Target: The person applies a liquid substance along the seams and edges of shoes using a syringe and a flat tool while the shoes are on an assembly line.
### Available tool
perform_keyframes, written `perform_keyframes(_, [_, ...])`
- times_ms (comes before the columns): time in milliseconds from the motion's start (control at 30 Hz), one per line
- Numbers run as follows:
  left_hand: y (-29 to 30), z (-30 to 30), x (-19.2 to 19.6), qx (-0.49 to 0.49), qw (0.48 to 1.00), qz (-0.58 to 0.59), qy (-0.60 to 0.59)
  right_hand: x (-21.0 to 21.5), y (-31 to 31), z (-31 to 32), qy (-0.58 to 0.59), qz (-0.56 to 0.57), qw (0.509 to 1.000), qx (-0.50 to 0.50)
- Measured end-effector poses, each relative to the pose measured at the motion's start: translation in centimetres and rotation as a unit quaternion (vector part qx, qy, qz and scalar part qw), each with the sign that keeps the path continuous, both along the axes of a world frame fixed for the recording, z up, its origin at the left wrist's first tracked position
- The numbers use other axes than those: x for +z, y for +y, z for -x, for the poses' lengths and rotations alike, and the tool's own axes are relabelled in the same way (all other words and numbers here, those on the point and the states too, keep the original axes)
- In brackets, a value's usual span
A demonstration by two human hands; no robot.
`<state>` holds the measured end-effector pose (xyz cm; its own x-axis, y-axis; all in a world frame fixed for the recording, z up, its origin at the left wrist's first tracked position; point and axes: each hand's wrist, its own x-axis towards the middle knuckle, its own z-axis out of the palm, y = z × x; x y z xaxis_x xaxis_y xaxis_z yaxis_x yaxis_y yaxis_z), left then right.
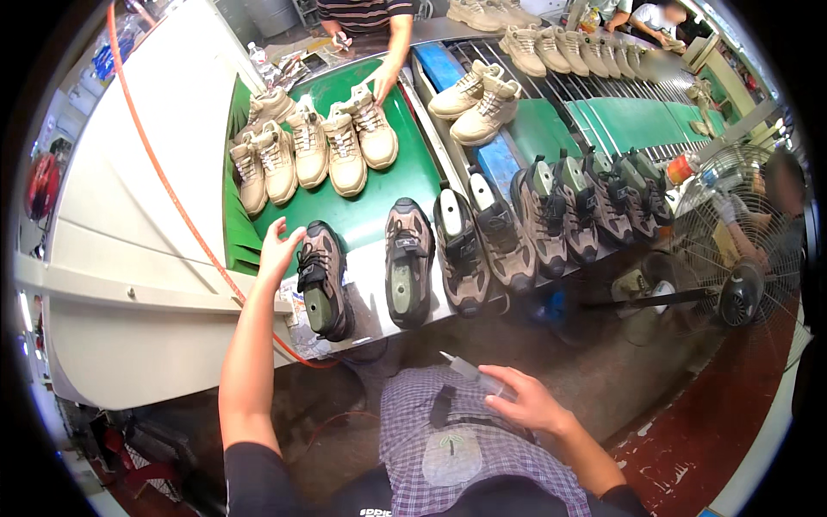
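Observation:
My left hand point(278, 247) is open, its fingers apart, beside the toe of a dark brown-and-black shoe point(320, 274) at the near left edge of the belt; I cannot tell whether they touch. A small clear squeeze bottle point(472, 374) with a pointed white nozzle is gripped in my right hand point(527, 399), above my checked apron point(457, 431). To the right of the first shoe stands another dark shoe point(408, 263), its green last showing at the heel. Several more like it continue rightward along the edge, some with white lasts.
Several beige boots point(345, 151) stand on the green belt point(405, 177). Across from me, a person's hand point(385, 79) touches one boot. Two more boots point(485, 108) are on the blue strip. An orange hose point(164, 172) hangs at left; a caged fan point(736, 258) stands at right.

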<state>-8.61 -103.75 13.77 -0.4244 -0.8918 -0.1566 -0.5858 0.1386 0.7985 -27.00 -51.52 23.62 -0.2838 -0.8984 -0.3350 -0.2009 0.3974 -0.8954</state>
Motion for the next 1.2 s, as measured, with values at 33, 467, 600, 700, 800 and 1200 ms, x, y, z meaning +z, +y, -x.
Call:
perform_keyframes(33, [-1.9,0.6,-2.0,0.006,0.999,-0.006,-0.049,-0.4,0.2,0.3,-0.014,-0.004,1.0,-0.026])
perform_keyframes(467, [-7.7,1.2,-13.2,-0.009,0.919,-0.393,-0.037,-0.7,-4.6,-1.3,-0.085,-0.012,0.981,-0.172])
perform_keyframes(600, [-5.1,2.2,-11.9,-0.021,0.932,-0.358,0.053,-0.9,-7.0,-1.9,-0.079,-0.009,0.985,-0.153])
perform_keyframes(700, [-3.2,2.8,-10.7,-0.001,0.962,-0.265,0.063,-0.2,-8.7,-2.1,-0.086,-0.01,0.986,-0.145])
perform_keyframes(800, [-2.0,1.9,-9.9,-0.029,0.97,-0.217,0.104,-0.3,-9.8,-1.8,-0.076,0.005,0.99,-0.122])
perform_keyframes(1200, [4.4,-0.8,5.7,-0.036,0.794,-0.321,0.515,6.3,-14.2,2.1,0.054,0.092,0.994,0.016])
